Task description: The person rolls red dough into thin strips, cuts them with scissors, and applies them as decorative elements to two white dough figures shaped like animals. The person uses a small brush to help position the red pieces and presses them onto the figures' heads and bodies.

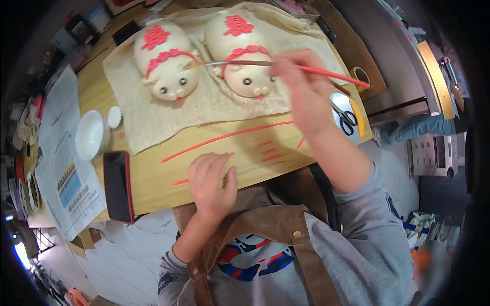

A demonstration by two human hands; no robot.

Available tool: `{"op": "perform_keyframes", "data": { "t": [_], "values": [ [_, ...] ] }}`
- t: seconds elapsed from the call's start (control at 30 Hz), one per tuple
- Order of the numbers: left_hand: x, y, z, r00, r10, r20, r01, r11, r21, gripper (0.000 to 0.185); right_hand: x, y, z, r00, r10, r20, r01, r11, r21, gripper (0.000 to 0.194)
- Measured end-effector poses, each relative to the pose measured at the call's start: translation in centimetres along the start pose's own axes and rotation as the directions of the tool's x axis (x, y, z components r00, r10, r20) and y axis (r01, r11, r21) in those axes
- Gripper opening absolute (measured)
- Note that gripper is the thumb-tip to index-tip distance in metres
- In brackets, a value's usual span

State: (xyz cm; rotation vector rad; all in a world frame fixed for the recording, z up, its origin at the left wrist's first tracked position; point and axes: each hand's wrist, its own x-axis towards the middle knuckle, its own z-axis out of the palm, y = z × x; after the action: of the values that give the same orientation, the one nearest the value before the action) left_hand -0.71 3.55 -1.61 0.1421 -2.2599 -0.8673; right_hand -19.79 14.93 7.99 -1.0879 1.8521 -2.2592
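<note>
My right hand grips a slim paintbrush with a red rear end, its bristles pointing left. The tip appears at the right ear of the left pig-shaped dough figure; contact is hard to tell. Beneath the brush sits a second pig-shaped dough figure. Both have dark eyes, a pink floral band and a pink ornament on the back. My left hand lies palm down over a red dough strip, whose ends stick out on both sides. A longer red strip and several short red pieces lie nearby.
The figures rest on a cream cloth. On the left are a white bowl, a fluted white cup, a smartphone and newspaper. At right lie black scissors, a yellow-handled tool and a tape roll.
</note>
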Motion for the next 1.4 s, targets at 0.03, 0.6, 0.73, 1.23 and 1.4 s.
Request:
{"op": "perform_keyframes", "data": {
  "t": [0.03, 0.6, 0.73, 1.23, 1.4],
  "values": [
    [0.2, 0.4, 0.0, 1.0, -0.01, 0.012, 0.01, 1.0, 0.013, 0.033, -1.0, 0.4, -2.9, 0.991, -0.078, -0.109, 0.072, 0.996, -0.054, 0.015],
    [1.0, 1.2, 0.3, 0.996, -0.025, 0.088, 0.006, 0.977, 0.212, 0.03, -4.2, 4.5, -9.5, 0.98, 0.125, -0.154, -0.133, 0.99, -0.045, 0.018],
    [0.9, 1.3, 0.3, 0.996, -0.033, 0.088, 0.013, 0.977, 0.212, 0.03, -4.4, 4.3, -9.0, 0.987, 0.137, -0.087, -0.145, 0.986, -0.085, 0.019],
    [1.0, 1.2, 0.4, 0.999, -0.001, 0.054, -0.008, 0.986, 0.168, 0.034, -3.2, 4.4, -6.8, 0.963, 0.193, -0.187, -0.2, 0.98, -0.019, 0.021],
    [0.9, 1.1, 0.3, 0.999, 0.004, 0.051, -0.013, 0.985, 0.173, 0.034, -3.3, 3.7, -7.2, 0.971, 0.138, -0.197, -0.154, 0.986, -0.07, 0.02]
  ]
}}
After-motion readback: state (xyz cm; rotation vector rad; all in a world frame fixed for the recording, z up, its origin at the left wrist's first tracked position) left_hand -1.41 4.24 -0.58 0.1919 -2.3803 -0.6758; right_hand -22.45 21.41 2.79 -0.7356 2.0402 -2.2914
